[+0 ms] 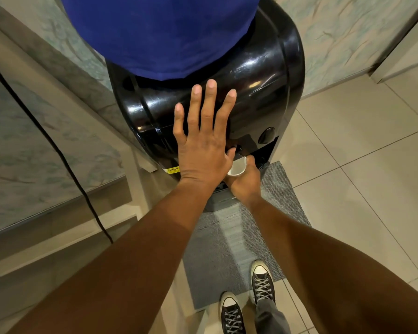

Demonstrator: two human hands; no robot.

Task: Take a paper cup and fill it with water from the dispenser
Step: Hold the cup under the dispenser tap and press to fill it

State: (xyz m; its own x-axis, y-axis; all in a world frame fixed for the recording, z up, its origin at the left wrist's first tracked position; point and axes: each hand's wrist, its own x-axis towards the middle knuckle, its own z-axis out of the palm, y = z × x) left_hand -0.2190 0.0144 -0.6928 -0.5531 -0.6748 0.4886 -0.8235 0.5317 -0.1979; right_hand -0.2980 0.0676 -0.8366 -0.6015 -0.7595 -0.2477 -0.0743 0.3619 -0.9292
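Looked down over a black dispenser [251, 75] topped with a blue-covered bottle [159, 32]. Left hand [203, 143] lay flat on the dispenser's curved front, grip spread wide, fingers [211, 102] splayed, thumb down by the spout area. Right hand [245, 183] sat lower, grip wrapped around a white paper cup [238, 167], held upright just under the black taps, mouth open upward. Could not tell whether water ran. Grey mat [227, 256] lay on the tiled floor [360, 153] below, two black sneakers [262, 283] at its near edge. Black cable [58, 153] trailed along the left wall.
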